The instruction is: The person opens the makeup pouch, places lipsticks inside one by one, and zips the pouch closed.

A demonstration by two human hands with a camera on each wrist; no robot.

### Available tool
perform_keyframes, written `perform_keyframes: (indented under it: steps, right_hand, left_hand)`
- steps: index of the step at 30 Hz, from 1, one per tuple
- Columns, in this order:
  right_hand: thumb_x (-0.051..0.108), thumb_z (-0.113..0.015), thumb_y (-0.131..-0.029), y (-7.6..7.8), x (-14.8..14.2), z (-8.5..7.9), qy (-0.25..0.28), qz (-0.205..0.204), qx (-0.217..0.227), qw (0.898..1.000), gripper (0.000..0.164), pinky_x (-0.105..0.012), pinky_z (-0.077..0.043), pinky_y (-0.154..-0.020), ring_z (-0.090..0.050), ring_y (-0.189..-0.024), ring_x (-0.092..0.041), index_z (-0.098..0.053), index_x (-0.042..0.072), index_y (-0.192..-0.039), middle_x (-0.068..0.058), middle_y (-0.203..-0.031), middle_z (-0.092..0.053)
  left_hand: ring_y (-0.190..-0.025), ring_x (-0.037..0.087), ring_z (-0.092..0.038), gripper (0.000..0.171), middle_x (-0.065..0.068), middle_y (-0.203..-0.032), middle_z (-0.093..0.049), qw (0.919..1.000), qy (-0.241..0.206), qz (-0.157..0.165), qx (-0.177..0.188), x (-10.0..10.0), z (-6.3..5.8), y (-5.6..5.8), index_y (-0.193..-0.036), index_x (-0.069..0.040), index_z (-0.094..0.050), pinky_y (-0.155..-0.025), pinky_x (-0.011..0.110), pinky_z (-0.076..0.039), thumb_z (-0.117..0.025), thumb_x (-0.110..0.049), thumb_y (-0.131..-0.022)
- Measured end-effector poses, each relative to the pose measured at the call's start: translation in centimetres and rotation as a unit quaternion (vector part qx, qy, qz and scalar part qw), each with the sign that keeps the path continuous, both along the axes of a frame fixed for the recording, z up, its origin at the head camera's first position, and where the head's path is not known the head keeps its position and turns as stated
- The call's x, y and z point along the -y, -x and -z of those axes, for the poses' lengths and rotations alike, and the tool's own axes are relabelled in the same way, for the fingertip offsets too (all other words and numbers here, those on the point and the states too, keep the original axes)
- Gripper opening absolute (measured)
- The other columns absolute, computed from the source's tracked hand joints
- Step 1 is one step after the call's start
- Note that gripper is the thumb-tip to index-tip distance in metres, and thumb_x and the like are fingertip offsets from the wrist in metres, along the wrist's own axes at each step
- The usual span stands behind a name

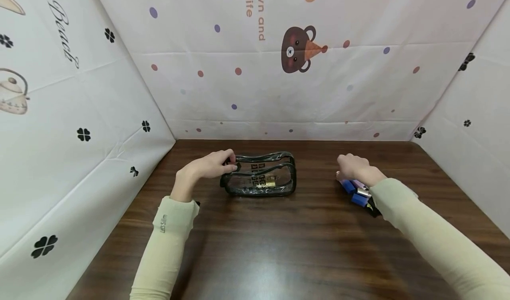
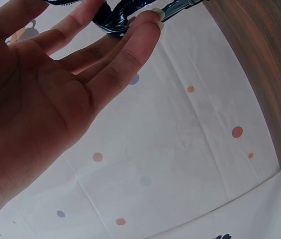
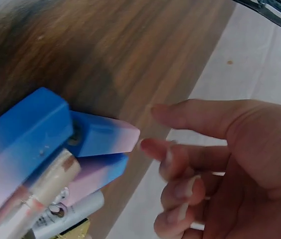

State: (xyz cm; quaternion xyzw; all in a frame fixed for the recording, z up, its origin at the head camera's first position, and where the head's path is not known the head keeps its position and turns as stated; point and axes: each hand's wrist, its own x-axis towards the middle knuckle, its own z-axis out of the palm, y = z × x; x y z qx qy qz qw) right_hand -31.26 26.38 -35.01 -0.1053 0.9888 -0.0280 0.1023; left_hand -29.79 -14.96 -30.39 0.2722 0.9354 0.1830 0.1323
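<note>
A clear pouch (image 1: pixel 260 176) with black trim and dark lettering lies on the table, a small gold item visible through its side. My left hand (image 1: pixel 209 165) holds the pouch's left end between thumb and fingers; in the left wrist view the fingertips meet its dark, shiny edge. My right hand (image 1: pixel 354 167) is just beyond a pile of small cosmetics, thumb and index finger apart and the other fingers loosely curled, with nothing held. The pile has blue-and-pink blocks (image 3: pixel 26 144), a pale tube (image 3: pixel 41 199) and a white tube (image 3: pixel 73 214).
The dark wooden table (image 1: pixel 263 238) ends at a white patterned sheet (image 1: pixel 255 96) behind. Similar sheets rise at the left and right. Part of the cosmetics pile is hidden below the right forearm in the head view.
</note>
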Motion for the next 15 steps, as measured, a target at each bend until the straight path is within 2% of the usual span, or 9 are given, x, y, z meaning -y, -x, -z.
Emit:
perform_keyframes:
  steps: [6, 15]
  right_hand:
    - [0.018, -0.059, -0.088, -0.5, -0.4, 0.6, -0.037, 0.003, -0.001, 0.999, 0.021, -0.042, -0.044, -0.058, -0.056, -0.073, -0.027, -0.06, -0.001, -0.097, -0.018, -0.09, -0.062]
    - [0.02, -0.051, -0.095, -0.9, -0.7, 1.6, -0.034, 0.015, 0.003, 0.999, 0.02, -0.042, -0.042, -0.06, -0.051, -0.07, -0.026, -0.057, 0.001, -0.094, -0.014, -0.085, -0.057]
  left_hand:
    - [-0.083, 0.02, -0.05, 0.021, 0.01, -0.101, -0.057, 1.0, -0.001, -0.005, 0.002, 0.1, 0.2, 0.0, -0.113, -0.008, -0.052, -0.073, 0.033, -0.04, -0.05, -0.026, -0.101]
    - [-0.082, 0.02, -0.05, 0.021, 0.01, -0.099, -0.057, 1.0, -0.003, -0.003, -0.004, 0.1, 0.1, 0.0, -0.113, -0.008, -0.052, -0.073, 0.033, -0.04, -0.05, -0.026, -0.101]
